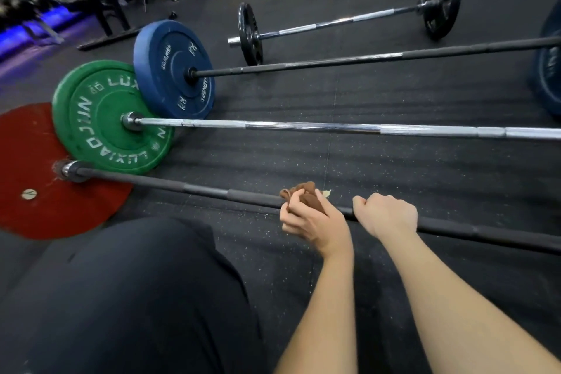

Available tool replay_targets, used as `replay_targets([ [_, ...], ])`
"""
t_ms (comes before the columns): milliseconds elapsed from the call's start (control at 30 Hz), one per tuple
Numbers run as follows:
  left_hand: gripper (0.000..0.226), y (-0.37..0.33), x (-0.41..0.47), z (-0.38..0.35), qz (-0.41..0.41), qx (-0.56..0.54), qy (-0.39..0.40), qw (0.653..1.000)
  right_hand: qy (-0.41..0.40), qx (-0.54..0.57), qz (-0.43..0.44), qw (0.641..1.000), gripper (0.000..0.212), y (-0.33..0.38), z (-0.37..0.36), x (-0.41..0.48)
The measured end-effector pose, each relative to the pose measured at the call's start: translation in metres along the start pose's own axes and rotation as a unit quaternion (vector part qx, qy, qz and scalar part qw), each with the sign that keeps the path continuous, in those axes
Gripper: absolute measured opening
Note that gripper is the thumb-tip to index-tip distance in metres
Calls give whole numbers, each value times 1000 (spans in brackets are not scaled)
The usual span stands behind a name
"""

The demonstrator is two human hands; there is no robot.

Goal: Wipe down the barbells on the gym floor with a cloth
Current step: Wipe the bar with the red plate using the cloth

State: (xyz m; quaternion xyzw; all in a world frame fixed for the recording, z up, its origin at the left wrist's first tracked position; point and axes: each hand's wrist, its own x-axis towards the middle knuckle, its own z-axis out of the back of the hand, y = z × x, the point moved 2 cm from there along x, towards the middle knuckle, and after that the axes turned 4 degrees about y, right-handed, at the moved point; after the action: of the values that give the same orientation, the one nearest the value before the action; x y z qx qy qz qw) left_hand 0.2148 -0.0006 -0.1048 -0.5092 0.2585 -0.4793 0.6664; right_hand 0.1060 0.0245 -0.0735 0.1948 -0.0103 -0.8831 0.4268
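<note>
Four barbells [303, 125] lie parallel on the black rubber floor [394, 167], and the nearest black barbell [182, 188], with its red plate [30, 146], is the one being wiped. The left hand [315, 222] curls its fingers round a bunched brown cloth [306, 196] on the shaft, while the right hand [387, 215] is clenched over the shaft just beside it. For a good wipe, keep the cloth wrapped snugly around the shaft and draw long strokes toward the plate, the right hand steadying against roll.
</note>
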Motion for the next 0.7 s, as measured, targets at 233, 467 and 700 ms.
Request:
replay_targets([
  [233, 33, 6, 47, 8, 58, -73, -44, 995, -5, -24, 5, 1000, 46, 0, -4, 2],
  [467, 41, 21, 130, 62, 68, -45, -43, 996, 123, -7, 12, 992, 61, 20, 2, 10],
  [700, 42, 35, 108, 72, 39, -32, 16, 999, 8, -48, 93, 994, 82, 75, -19, -9],
])
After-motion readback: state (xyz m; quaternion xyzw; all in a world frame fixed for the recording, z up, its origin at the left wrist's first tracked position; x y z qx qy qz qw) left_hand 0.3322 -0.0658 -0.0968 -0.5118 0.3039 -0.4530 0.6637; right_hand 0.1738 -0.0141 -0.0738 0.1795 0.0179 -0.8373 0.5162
